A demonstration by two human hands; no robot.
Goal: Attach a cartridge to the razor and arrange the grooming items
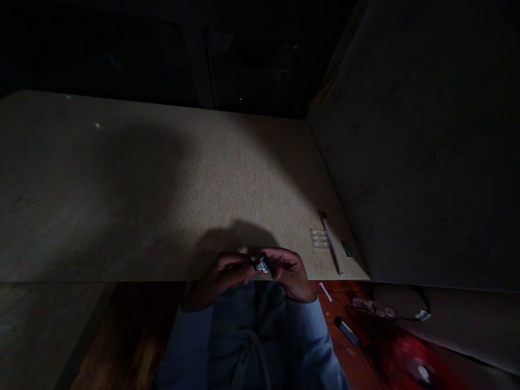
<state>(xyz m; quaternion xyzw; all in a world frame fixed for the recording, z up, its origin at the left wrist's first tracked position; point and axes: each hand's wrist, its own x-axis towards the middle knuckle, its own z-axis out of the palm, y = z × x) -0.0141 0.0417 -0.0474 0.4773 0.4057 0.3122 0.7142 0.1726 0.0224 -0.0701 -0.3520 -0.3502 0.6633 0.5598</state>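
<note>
A small black and silvery shiny piece (262, 264) sits between my two hands, just over the table's front edge; I cannot make out its kind in the dim light. My left hand (227, 277) pinches it from the left, thumb and fingers together. On the other side, my right hand (290, 271) has its fingers closed around the dark end. The fingers partly cover the piece.
To the right on the table (244, 179) lie a clear ribbed plastic piece (320, 239), a long white stick with a dark tip (333, 245) and a small dark teal item (346, 249). A wall (426, 162) borders the right side. Below are a white strip (325, 292) and red fabric (406, 352).
</note>
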